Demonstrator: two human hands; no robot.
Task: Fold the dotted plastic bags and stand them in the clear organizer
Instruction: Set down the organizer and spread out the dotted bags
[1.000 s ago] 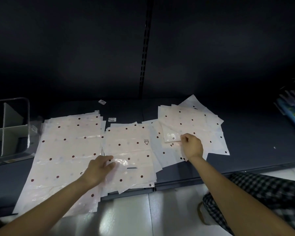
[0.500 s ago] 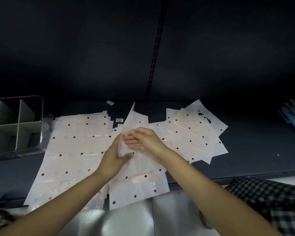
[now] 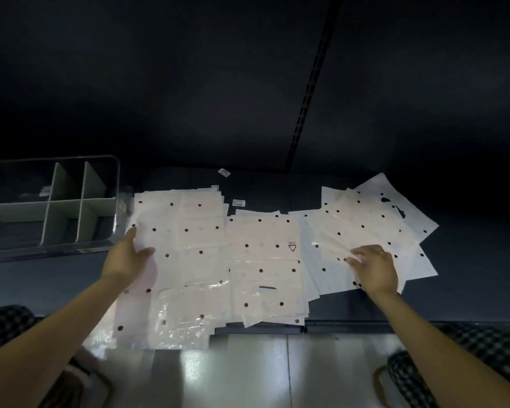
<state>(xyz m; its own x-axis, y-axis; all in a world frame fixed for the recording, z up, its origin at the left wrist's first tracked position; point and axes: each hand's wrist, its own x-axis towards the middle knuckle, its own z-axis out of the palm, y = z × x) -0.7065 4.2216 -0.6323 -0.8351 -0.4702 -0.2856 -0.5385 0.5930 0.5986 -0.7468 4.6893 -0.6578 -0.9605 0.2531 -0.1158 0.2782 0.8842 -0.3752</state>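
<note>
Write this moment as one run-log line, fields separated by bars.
left hand: flat on left pile of white dotted plastic bags | right hand: touching right pile | clear divided organizer: no bags

Dark shelf (image 3: 468, 284) — three spreads of dotted plastic bags (image 3: 195, 260) lying flat; clear organizer (image 3: 56, 207) at left; two small labels (image 3: 238, 202) behind.

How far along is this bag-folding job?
Barely begun. Done: nothing shows; the organizer holds no bags. In hand: the left hand rests on the left pile, the right hand on the right pile. Left: all three piles, including the middle one, lie flat, unfolded.
</note>
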